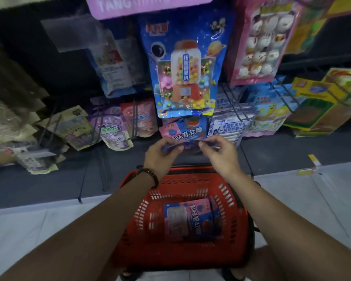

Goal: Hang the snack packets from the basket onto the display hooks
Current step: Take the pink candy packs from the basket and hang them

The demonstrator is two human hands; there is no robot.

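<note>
Left hand (160, 157) and right hand (217, 155) each pinch an end of one packet (187, 141), held edge-on over the basket (227, 192) (a second packet (190, 220) lies inside), just below the hung bags (182, 63).

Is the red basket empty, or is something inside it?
Not empty. A pink-and-blue packet lies flat on the bottom of the basket. Whether more lie under it cannot be told.
</note>
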